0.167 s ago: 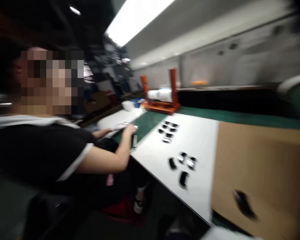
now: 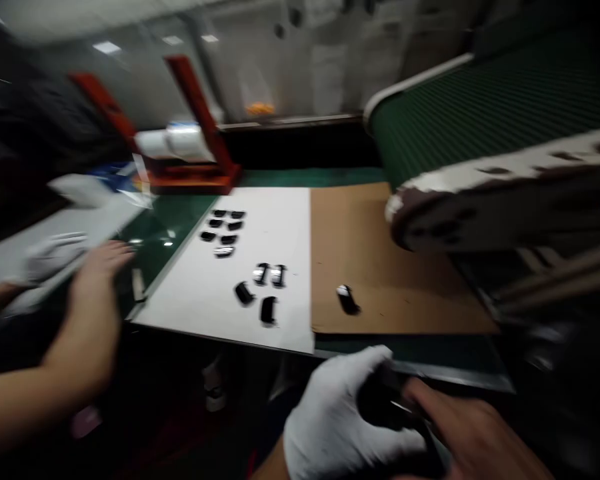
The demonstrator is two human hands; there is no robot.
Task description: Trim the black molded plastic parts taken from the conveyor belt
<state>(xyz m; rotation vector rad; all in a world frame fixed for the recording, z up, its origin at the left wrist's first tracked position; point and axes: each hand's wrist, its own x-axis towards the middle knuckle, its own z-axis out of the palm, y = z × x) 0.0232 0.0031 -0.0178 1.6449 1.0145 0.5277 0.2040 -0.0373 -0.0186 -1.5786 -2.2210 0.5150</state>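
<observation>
The green conveyor belt (image 2: 480, 107) fills the upper right, its pale end roller just above the brown cardboard sheet (image 2: 380, 267). Left of the cardboard and touching its edge lies a white board (image 2: 200, 293) with several small black parts (image 2: 225, 230) scattered on it; one more small black part (image 2: 349, 300) sits alone on the cardboard near its front edge. Beyond the board's far left corner stands an orange roll stand (image 2: 200, 127). Left of the board a co-worker's bare hand (image 2: 97, 267) hovers open. Below the cardboard's front edge, the left hand (image 2: 340, 413), in a white glove, is curled around a small dark object (image 2: 380, 400), while the bare right hand (image 2: 470, 433) touches it with a fingertip; whether that hand grips it cannot be told through the blur. The object looks light, rigid and glossy, likely slippery against bare skin, so pinching its opposite edges seems safest.
</observation>
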